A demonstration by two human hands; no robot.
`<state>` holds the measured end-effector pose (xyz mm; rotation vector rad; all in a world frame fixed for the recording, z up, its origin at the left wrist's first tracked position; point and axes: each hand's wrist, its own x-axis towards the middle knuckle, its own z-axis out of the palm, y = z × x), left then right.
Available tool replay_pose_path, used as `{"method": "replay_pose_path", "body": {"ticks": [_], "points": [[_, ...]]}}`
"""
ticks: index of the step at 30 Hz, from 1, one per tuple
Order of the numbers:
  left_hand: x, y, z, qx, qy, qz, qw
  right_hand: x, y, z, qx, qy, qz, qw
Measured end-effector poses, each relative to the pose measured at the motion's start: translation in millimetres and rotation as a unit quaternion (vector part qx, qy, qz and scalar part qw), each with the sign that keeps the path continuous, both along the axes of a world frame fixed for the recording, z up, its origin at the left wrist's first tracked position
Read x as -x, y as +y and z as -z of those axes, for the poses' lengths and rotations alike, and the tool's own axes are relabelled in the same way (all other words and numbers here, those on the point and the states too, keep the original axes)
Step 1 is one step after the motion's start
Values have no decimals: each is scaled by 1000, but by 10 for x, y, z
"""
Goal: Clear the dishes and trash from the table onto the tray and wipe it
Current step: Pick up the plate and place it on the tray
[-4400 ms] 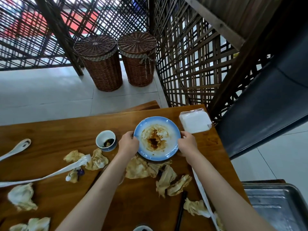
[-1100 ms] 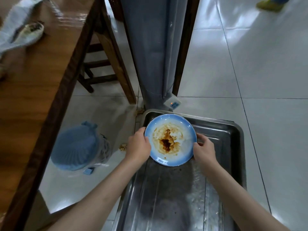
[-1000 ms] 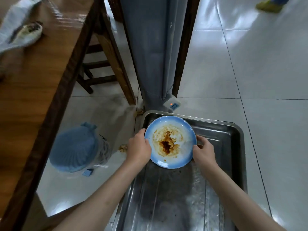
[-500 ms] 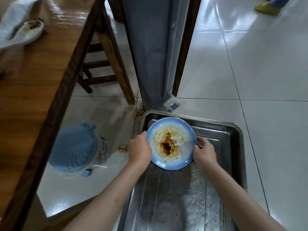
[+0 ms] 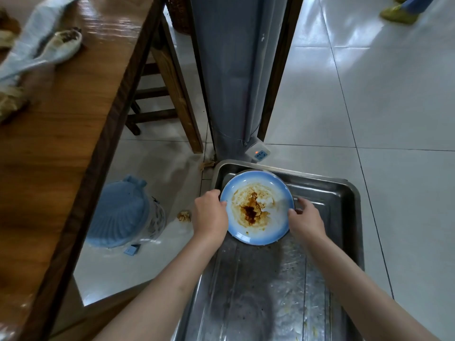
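Both hands on the plate (image 5: 257, 207): left hand (image 5: 209, 215) closed on its left rim, right hand (image 5: 306, 219) on its right rim. Plate, sauce-stained, sits over the far end of the metal tray (image 5: 344, 193); contact with tray unclear. Table (image 5: 61, 119) at left, crumpled napkins on it.

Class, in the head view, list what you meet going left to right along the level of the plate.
Wooden table → blue bin → left hand → blue-rimmed plate → right hand → steel tray → tiled floor.
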<state>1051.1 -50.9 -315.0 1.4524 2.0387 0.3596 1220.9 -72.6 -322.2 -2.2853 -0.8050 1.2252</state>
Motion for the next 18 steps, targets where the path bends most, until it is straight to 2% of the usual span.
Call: {"method": "replay_pose_path", "body": {"ticks": [3, 8, 18], "points": [[21, -27, -127, 6, -4, 0, 1000, 27, -19, -164, -8, -32, -26, 999], [91, -154, -509, -19, -16, 41, 999, 79, -113, -580, -81, -59, -93, 991], [463, -854, -2037, -129, -34, 112, 985, 413, -746, -2033, -181, -59, -257, 947]]}}
